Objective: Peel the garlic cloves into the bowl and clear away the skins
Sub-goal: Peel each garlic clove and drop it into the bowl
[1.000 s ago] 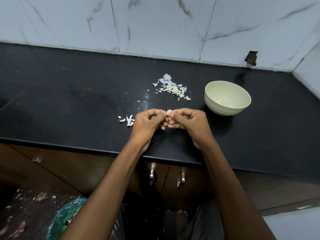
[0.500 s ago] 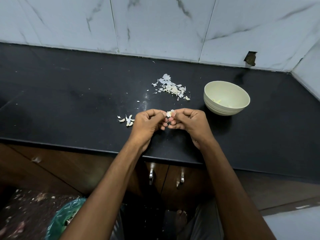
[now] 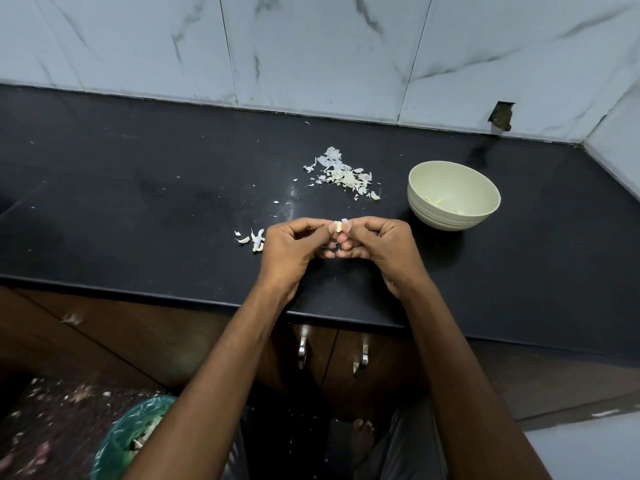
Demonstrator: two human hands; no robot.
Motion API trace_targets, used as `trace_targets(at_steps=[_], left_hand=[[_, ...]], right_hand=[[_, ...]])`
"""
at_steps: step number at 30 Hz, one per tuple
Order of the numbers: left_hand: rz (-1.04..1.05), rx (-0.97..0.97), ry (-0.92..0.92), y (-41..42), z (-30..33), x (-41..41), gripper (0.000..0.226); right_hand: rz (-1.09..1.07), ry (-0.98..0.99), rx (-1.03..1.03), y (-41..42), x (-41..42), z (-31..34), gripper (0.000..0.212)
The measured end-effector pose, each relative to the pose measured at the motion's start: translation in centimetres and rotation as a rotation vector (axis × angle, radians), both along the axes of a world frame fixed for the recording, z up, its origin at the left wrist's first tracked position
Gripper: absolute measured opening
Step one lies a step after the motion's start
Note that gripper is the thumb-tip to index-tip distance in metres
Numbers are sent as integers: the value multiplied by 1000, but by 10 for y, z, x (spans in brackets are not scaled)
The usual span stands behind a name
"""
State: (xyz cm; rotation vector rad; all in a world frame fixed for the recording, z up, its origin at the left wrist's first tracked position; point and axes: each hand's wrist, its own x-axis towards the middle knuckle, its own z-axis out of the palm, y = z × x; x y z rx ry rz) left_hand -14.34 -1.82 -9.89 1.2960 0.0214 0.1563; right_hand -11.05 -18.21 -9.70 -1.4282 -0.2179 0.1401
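Both my hands meet over the black counter (image 3: pixel 138 209), pinching one small garlic clove (image 3: pixel 338 226) between their fingertips. My left hand (image 3: pixel 294 247) holds it from the left, my right hand (image 3: pixel 377 247) from the right, with a bit of white skin sticking up at the clove. A pale green bowl (image 3: pixel 485 202) stands to the right and holds a few peeled pieces. A pile of garlic skins (image 3: pixel 346 176) lies behind my hands. A few unpeeled cloves (image 3: pixel 254 239) lie just left of my left hand.
A marble-tiled wall (image 3: pixel 311 53) runs along the back of the counter, with a corner at the right. Below the counter edge are wooden cabinet doors with metal handles (image 3: pixel 303 351). A bin lined with a green bag (image 3: pixel 131 438) stands on the floor at the lower left.
My hands have stayed in place; the fingers have worked at the clove, and more of its pale flesh shows between the fingertips.
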Motion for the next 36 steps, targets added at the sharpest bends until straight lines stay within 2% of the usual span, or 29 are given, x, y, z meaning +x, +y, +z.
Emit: trace_targets(at_steps=[4,9,16,26,32,36], left_hand=[[69,92,-21,-2,-2,0,7],[131,104,-12,-5,-5,1,7],[71,141,-17,-5,-7,3,5],[30,171,-1,-1,-9,5,8],[43,199,-10,-1,-10,6,11],[34,186,-6,-2,-9,5,12]], right_hand=[[-12,-6,-31,3,1,-2,10],[-91,-122,-122,8,1,-7,14],[-94,-222,-188,6,-1,-10,7],[-16,-213,-233,5,0,-10,14],[-7,-330,-349,8,-2,-10,17],[22,-306,-344,7,-3,-10,16]])
